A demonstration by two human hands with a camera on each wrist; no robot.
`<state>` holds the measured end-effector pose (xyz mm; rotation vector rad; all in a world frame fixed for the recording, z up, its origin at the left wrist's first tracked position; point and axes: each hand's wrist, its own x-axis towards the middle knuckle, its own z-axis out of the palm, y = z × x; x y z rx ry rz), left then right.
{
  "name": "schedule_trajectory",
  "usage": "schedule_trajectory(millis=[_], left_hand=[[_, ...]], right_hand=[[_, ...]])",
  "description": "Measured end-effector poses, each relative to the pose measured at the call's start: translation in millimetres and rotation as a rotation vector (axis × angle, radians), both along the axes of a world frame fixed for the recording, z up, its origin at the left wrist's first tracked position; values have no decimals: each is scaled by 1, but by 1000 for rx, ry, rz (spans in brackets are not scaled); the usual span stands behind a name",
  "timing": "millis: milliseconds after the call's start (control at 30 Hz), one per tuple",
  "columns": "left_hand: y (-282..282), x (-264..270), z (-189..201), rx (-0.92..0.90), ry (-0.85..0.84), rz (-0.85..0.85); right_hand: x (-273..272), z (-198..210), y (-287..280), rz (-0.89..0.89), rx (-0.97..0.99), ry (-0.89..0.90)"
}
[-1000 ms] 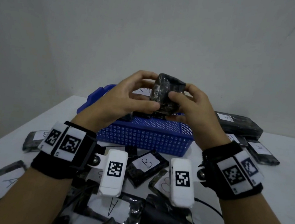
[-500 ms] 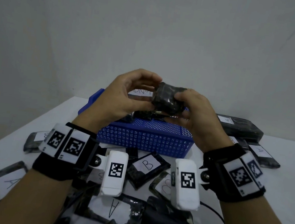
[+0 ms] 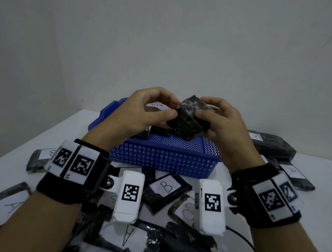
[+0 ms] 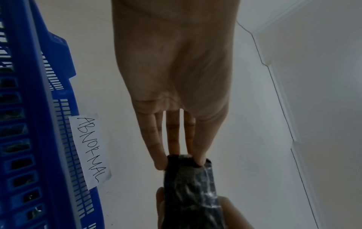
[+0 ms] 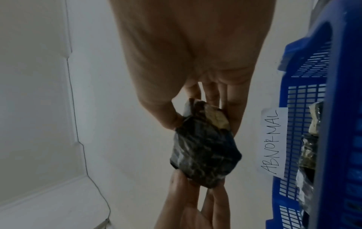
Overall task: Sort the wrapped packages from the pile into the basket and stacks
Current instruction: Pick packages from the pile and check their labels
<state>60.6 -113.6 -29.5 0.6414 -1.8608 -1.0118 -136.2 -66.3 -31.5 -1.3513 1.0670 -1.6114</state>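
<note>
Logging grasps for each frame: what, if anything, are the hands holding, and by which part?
Both hands hold one black wrapped package above the blue basket: left hand pinches its left end, right hand its right end.

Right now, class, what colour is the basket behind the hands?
Blue, basket; clearest in the head view.

Bare forearms, no sleeves. Behind each of the hands sits a black wrist strap with square white code tags; a white camera block with its own black-and-white tag hangs on a metal pivot screw.
</note>
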Motion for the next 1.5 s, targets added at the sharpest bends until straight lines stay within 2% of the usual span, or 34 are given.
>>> schedule_trajectory(millis=[67,167,233,300,400,467,533,600,700,800,833,933,1067,1233,1300,1400,1500], left_hand=[[3,-2,2,16,4,-21],[5,-4,4,103,-26,-29],[2,-4,2,78,-63,-3],[0,-2,0,37,-54,18],[0,0,0,-68,14,28],[3,-3,1,-155,26,33],[4,-5,1,-205,15,28],[4,-5,1,-182,-3,4],[6,-3,4,-50,3,-43],[5,-3,4,7,18,4],[3,-2,3,11,36,12],[1,2,4,53,124,-4],[1,3,6,97,167,1],[3,0,5,46,135,-3],[3,1,5,-20,141,17],[4,0,6,-87,130,20],[8,-1,7,-104,83,-37]], right_hand=[[-2,-3,-2,-47,-68,51],[0,-3,-1,-143,-203,240],[3,-3,1,-140,-262,341],[8,-2,3,-83,-198,278],[7,1,6,84,99,57],[5,2,7,173,178,-2],[6,3,6,150,132,-65],[8,3,4,55,46,-60],[6,0,2,-53,-104,102],[3,-1,5,8,-160,272],[3,0,5,58,-150,268],[3,3,6,162,-125,96],[2,2,7,39,-177,205],[2,0,6,-54,-191,184],[3,2,6,-22,-124,139],[4,5,9,118,60,-1],[7,5,9,84,58,-39]])
